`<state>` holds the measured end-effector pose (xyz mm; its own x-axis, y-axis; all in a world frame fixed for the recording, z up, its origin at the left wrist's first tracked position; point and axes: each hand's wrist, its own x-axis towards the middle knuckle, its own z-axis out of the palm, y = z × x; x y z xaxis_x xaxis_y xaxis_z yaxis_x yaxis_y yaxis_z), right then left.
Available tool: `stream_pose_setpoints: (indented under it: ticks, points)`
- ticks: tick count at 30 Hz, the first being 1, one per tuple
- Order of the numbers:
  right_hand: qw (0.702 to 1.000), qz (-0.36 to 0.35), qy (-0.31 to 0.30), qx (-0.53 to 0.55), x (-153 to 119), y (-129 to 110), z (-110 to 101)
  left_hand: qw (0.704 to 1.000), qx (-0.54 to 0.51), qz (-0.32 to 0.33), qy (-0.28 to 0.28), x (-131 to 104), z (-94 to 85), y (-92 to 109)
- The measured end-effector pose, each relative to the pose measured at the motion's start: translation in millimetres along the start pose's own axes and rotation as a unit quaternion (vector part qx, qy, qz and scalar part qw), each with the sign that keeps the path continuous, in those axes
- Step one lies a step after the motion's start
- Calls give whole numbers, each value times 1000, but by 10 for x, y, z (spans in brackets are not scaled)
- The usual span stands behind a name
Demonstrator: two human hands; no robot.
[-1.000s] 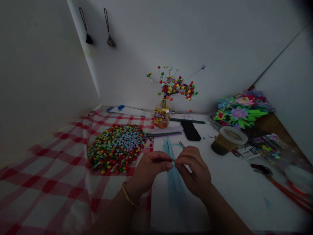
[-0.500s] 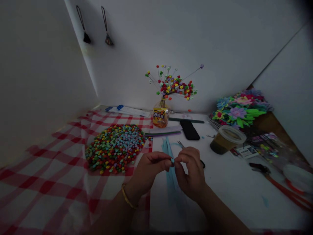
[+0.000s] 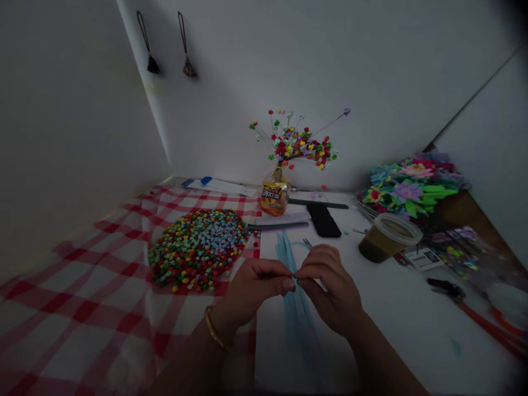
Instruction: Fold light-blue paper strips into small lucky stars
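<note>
My left hand and my right hand meet fingertip to fingertip, both pinching a small light-blue paper star. Most of that star is hidden by the fingers. Beneath the hands lies a bundle of light-blue paper strips. A pair of scissors shows only its tips behind my right hand. To the left of my hands, a large heap of multicoloured folded paper stars rests on the red-and-white checked cloth.
Behind stands a bottle holding stems topped with paper stars. A black phone, a lidded tub of brown liquid, pliers and a bunch of fuzzy flowers lie to the right. Dark and purple strips lie ahead.
My fingertips have closed in tighter around the small blue star, which shows less now. My right hand has turned slightly, hiding the scissors' handle. The view has shifted a little.
</note>
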<state>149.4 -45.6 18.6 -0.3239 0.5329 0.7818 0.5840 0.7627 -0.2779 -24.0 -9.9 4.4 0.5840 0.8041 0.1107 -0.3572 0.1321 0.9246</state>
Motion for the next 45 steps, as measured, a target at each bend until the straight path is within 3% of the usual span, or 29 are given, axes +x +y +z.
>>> stream_pose_setpoints:
  ticks: [7, 14, 19, 24, 31, 40, 45]
  points:
    - [998, -22, 4, -65, -17, -45, 20, 999, -36, -26, 18, 16, -10, -67]
    - [981, -18, 87, -171, -38, -117, 113, 990, -122, -22, 61, 37, 59, -105]
    - [990, -20, 66, -124, -3, -109, 91, 987, -143, 3, 70, 45, 31, -80]
    - [995, -2, 84, -49, 11, -47, 49, 992, -118, 4, 52, 24, 12, -28]
    - [998, -14, 30, -44, 5, -27, 47, 995, -82, -38, 35, 19, 8, -21]
    - [997, -2, -4, -79, -2, -51, 43, 996, 29, 9, 87, 38, -2, -8]
    - [997, 56, 44, -43, -5, -61, 86, 990, 67, 57, 106, 31, 28, 18]
